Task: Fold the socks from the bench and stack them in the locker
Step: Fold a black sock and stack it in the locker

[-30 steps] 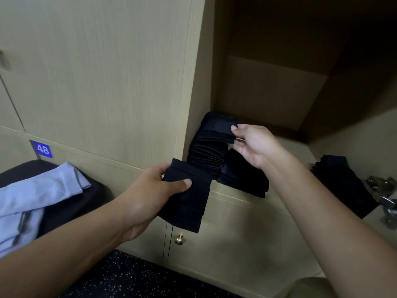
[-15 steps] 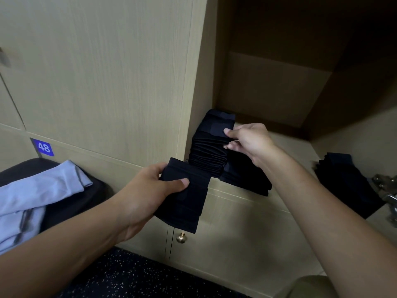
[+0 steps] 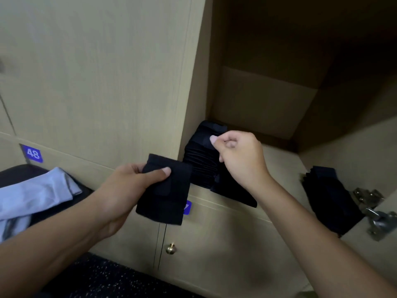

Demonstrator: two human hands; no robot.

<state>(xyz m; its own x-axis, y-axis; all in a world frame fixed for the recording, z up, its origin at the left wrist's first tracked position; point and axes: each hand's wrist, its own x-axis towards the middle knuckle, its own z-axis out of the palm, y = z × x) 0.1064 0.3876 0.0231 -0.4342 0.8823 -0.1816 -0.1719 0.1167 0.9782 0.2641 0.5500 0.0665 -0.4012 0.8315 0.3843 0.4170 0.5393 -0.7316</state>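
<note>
Folded sock gripped in left hand, held just outside locker, long axis vertical. Sock stack up-right, beside it. Right hand nearer stack, fingers curled; grip undetermined.

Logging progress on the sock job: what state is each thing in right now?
left hand: holds the folded sock
folded sock: outside the locker
right hand: curled at the tall stack, grip unclear
tall stack: inside locker, left
small stack: inside locker, right
locker: open
</note>
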